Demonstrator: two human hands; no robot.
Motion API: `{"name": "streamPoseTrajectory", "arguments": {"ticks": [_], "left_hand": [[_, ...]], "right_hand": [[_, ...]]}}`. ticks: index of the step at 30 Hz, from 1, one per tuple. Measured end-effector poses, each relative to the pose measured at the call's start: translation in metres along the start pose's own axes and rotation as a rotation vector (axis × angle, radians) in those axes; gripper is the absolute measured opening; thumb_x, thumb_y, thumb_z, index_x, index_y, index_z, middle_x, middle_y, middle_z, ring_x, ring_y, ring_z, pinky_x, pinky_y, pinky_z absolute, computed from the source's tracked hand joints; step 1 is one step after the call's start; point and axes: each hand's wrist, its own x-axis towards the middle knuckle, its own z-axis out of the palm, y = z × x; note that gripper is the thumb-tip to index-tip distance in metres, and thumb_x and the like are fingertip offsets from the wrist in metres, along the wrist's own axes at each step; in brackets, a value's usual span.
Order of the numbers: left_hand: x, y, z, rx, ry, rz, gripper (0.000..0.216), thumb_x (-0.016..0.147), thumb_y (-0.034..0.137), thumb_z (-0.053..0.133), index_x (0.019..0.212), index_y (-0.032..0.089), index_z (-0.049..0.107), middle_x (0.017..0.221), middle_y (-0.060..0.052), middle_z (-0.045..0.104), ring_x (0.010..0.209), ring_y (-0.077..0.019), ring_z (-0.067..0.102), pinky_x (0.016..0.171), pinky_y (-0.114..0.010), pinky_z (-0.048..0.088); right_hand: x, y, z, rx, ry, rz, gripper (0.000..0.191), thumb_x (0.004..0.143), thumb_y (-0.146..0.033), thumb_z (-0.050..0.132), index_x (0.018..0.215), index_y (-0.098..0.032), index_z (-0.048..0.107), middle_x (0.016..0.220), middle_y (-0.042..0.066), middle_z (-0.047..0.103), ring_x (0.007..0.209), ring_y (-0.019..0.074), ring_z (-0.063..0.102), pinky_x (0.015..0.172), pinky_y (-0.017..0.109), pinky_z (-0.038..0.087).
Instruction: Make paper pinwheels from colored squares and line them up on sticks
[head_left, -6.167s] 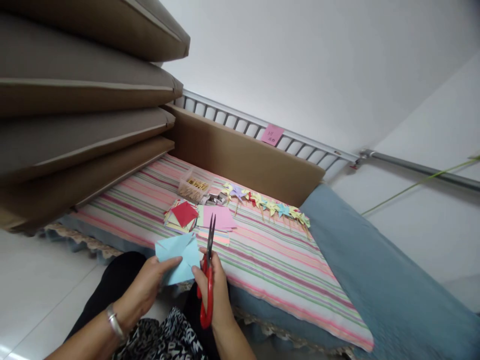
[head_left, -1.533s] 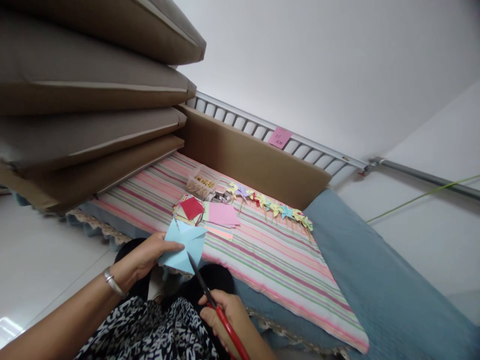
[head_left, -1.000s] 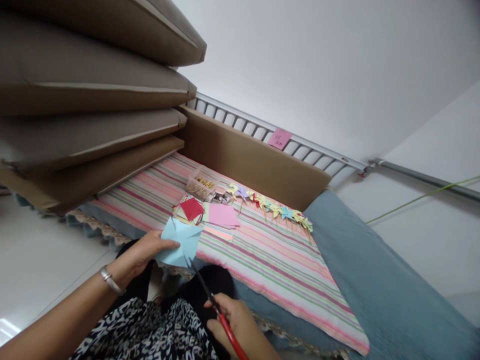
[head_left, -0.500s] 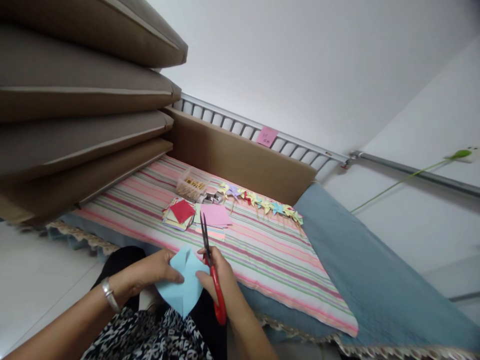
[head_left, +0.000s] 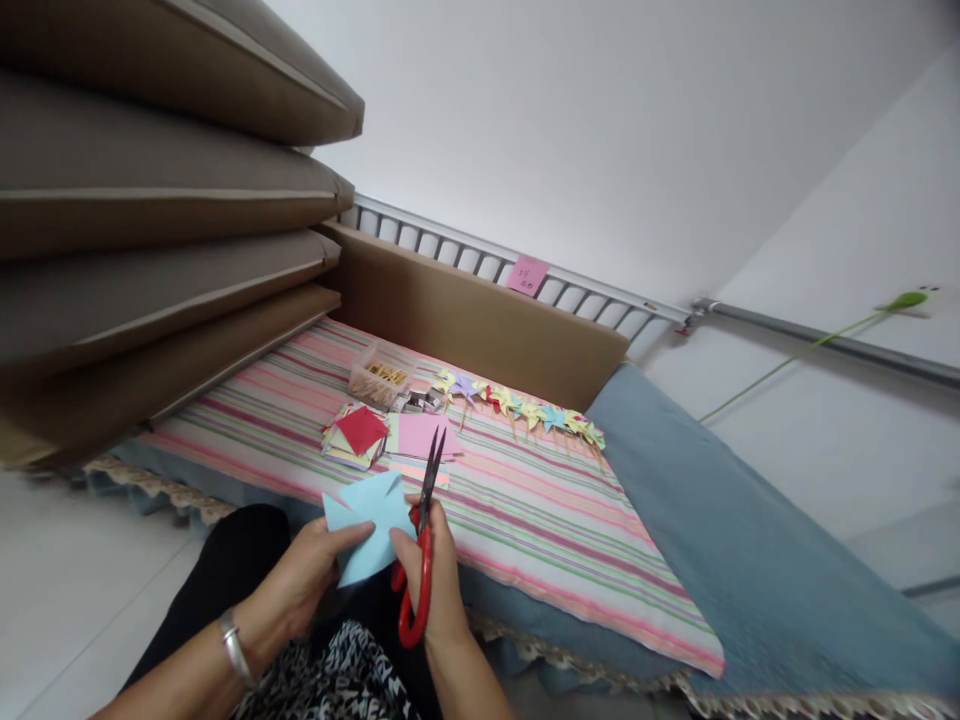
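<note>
A light blue paper square [head_left: 367,508] with slits cut in from its corners is held between both hands, over my lap at the near edge of the bed. My left hand [head_left: 319,560] pinches its left side, thumb on top. In my right hand [head_left: 435,565] hang red-handled scissors [head_left: 424,570], blades pointing up and away and slightly parted; the right thumb touches the paper's right edge. Beyond lie a stack of coloured paper squares [head_left: 360,434], a red one on top, and pink paper [head_left: 424,436].
A clear plastic box of sticks [head_left: 381,374] stands behind the papers. Several paper pinwheels [head_left: 525,408] lie in a row along the cardboard panel [head_left: 480,315]. Large brown padded slabs [head_left: 165,210] are stacked at left. A striped cloth [head_left: 555,530] covers the bed.
The blue paper has been turned and flattened, so slits now show at its upper corners. The scissors have shifted slightly right, their tips leaning right.
</note>
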Motion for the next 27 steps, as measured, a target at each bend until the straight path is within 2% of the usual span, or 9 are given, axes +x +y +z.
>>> {"name": "streamPoseTrajectory", "arguments": {"ticks": [3,6,8,10,17,27], "left_hand": [[0.002,0.010,-0.011,0.069,0.080,0.042,0.031,0.066,0.023,0.073,0.094,0.010,0.067,0.082,-0.011,0.074,0.073,-0.0238,0.067,0.074,-0.033,0.051],[0.001,0.023,-0.025,0.180,0.153,0.056,0.032,0.063,0.021,0.073,0.092,0.008,0.067,0.080,-0.011,0.074,0.068,-0.0229,0.066,0.067,-0.031,0.050],[0.000,0.030,-0.030,0.245,0.157,0.060,0.032,0.062,0.022,0.073,0.090,0.007,0.067,0.079,-0.011,0.074,0.066,-0.0224,0.066,0.064,-0.030,0.050],[-0.001,0.034,-0.032,0.300,0.163,0.062,0.032,0.061,0.023,0.073,0.088,0.006,0.068,0.076,-0.010,0.074,0.064,-0.0223,0.065,0.062,-0.029,0.049],[-0.001,0.039,-0.028,0.352,0.148,0.045,0.030,0.056,0.023,0.075,0.080,0.006,0.069,0.067,-0.008,0.072,0.057,-0.0194,0.063,0.056,-0.026,0.046],[-0.006,0.040,-0.024,0.325,0.100,0.027,0.029,0.056,0.023,0.075,0.080,0.008,0.071,0.071,-0.010,0.073,0.061,-0.0222,0.064,0.059,-0.029,0.048]], "right_hand": [[-0.006,0.003,-0.009,-0.131,-0.099,0.061,0.032,0.073,-0.020,0.057,0.105,-0.019,0.053,0.075,-0.001,0.056,0.066,0.0139,0.054,0.068,0.026,0.045],[-0.018,0.002,-0.025,-0.230,-0.295,0.152,0.034,0.072,-0.015,0.055,0.106,-0.018,0.056,0.071,-0.002,0.057,0.061,0.0123,0.053,0.064,0.024,0.043],[-0.028,0.002,-0.037,-0.258,-0.431,0.190,0.036,0.073,-0.015,0.056,0.108,-0.019,0.058,0.070,-0.002,0.057,0.060,0.0108,0.052,0.059,0.021,0.041],[-0.038,0.004,-0.046,-0.284,-0.497,0.233,0.034,0.074,-0.019,0.059,0.108,-0.021,0.060,0.069,-0.003,0.056,0.057,0.0096,0.050,0.053,0.019,0.038],[-0.051,0.007,-0.049,-0.405,-0.482,0.519,0.032,0.076,-0.036,0.059,0.102,-0.018,0.064,0.052,-0.006,0.049,0.036,0.0058,0.040,0.034,0.015,0.031],[-0.043,-0.014,-0.049,-0.399,-0.540,0.582,0.032,0.073,-0.035,0.062,0.101,-0.020,0.067,0.049,-0.005,0.051,0.030,0.0044,0.036,0.030,0.014,0.027]]}}
